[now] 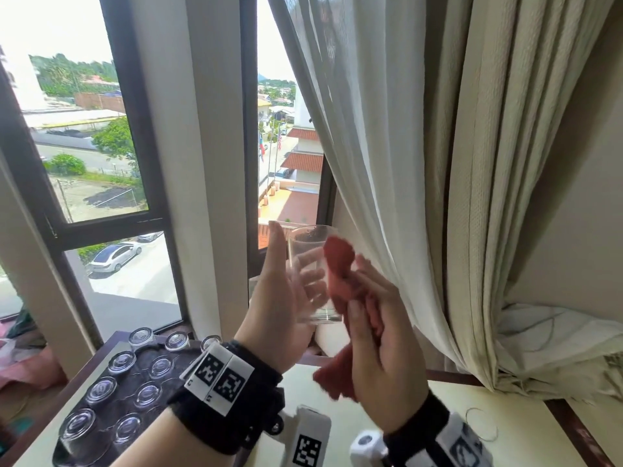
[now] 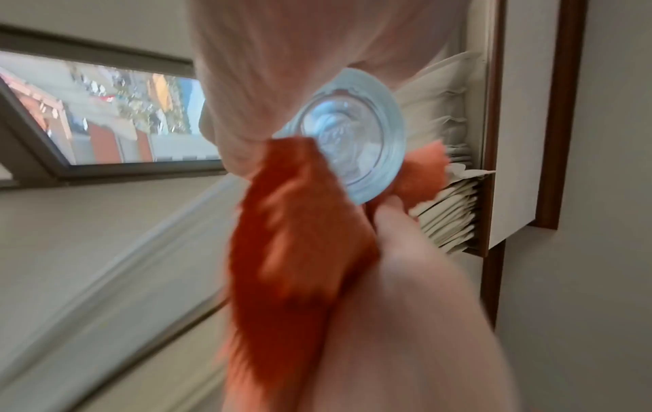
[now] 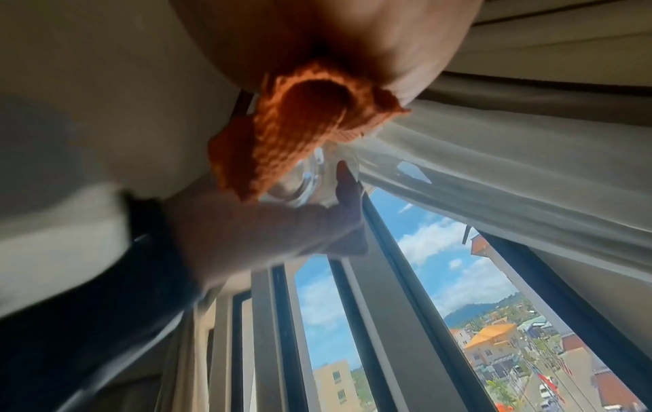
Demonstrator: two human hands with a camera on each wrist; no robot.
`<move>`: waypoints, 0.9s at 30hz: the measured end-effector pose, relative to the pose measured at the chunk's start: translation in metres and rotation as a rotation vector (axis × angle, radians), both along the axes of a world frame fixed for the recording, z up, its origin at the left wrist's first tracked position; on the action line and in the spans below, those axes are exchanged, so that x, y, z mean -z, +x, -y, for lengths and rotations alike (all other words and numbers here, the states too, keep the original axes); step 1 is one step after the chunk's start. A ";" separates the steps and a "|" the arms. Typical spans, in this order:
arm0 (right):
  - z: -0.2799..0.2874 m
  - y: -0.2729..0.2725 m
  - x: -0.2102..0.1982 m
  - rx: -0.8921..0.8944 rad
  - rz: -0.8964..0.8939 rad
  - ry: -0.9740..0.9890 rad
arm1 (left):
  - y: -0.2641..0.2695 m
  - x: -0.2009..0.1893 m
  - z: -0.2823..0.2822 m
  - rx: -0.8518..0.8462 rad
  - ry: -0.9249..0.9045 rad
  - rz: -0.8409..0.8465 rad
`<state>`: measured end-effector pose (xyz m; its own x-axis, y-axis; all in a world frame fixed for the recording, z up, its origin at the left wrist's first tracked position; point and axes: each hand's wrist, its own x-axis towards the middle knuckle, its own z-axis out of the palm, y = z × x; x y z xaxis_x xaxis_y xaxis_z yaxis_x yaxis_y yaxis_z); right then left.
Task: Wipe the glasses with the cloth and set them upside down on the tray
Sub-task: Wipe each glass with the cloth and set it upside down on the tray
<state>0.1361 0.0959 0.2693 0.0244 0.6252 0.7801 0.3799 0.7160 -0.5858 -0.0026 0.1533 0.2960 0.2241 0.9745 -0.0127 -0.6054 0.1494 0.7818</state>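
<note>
A glass [image 1: 312, 274] is held upright in the air by the left hand [image 1: 283, 298], whose fingers are seen through its wall while the thumb stands straight beside the rim. The cloth [image 1: 340, 288] is bunched in the clamped right hand [image 1: 381, 335] and pressed against the glass's right side; a loose end hangs below that hand. Wiping is judged to be under way, so inverting and setting down remain for this glass.

Below and left of the left wrist, the tray [image 1: 84, 443] is loaded with glasses [image 1: 148, 394] already stood upside down in rows, which suggests that most of the work is done. A faint ring just right of the right wrist may be another glass, but this cannot be told.

Open tabletop lies under both hands. The tray's near side is partly hidden by the left forearm, so free room on it cannot be judged. Beyond the hands, the curtain [image 1: 387, 146] hangs close to the cloth, with the window [image 1: 101, 146] to the left, so a wide swing forward or right could be snagged.
</note>
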 end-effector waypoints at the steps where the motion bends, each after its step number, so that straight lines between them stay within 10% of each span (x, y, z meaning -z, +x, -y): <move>1: -0.006 0.002 -0.010 0.033 0.000 -0.020 | 0.002 0.000 0.002 0.018 -0.007 -0.009; 27: 0.009 -0.006 0.010 0.001 0.232 0.112 | -0.002 0.007 -0.001 0.002 0.043 -0.080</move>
<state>0.1298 0.0873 0.2593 -0.1626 0.5343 0.8295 0.4958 0.7711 -0.3995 -0.0049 0.1543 0.2895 0.2261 0.9740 0.0111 -0.5404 0.1159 0.8334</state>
